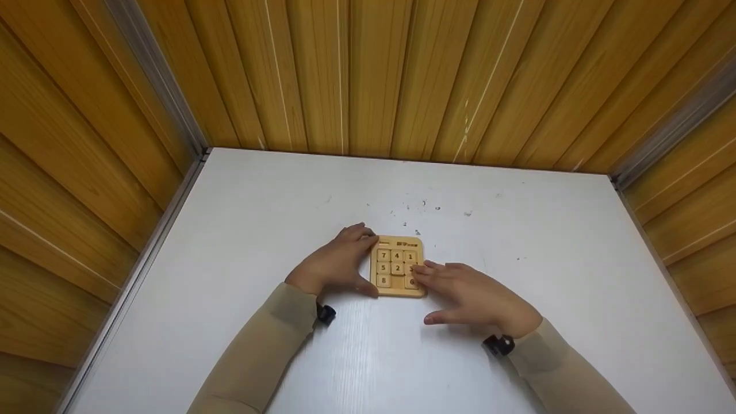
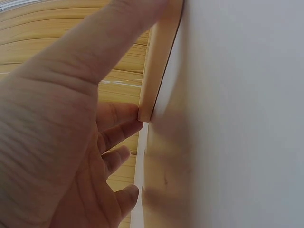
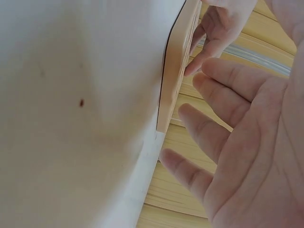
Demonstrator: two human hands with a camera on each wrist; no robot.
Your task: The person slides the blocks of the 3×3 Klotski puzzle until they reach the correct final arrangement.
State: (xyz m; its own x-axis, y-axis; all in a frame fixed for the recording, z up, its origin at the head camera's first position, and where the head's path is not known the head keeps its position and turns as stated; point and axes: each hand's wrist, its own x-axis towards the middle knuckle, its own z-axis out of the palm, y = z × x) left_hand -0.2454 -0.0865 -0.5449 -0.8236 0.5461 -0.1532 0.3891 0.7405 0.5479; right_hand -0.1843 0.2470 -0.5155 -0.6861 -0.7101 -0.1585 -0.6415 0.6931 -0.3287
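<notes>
A wooden sliding number puzzle lies flat on the white table, its numbered tiles set in a frame. Between tile 8 and tile 6 in the bottom row is a bare slot. My left hand grips the frame's left side, thumb at the near corner and fingers at the far one. Over the right side reaches my right hand, its fingers loosely extended and partly covering tile 3 and tile 6. In the right wrist view, these fingers hold nothing; whether a tip touches a tile cannot be told.
The white table carries small dark marks beyond the puzzle. Wood-plank walls with metal corner strips stand at the back and both sides. A black wrist device sits at the left cuff, another at the right.
</notes>
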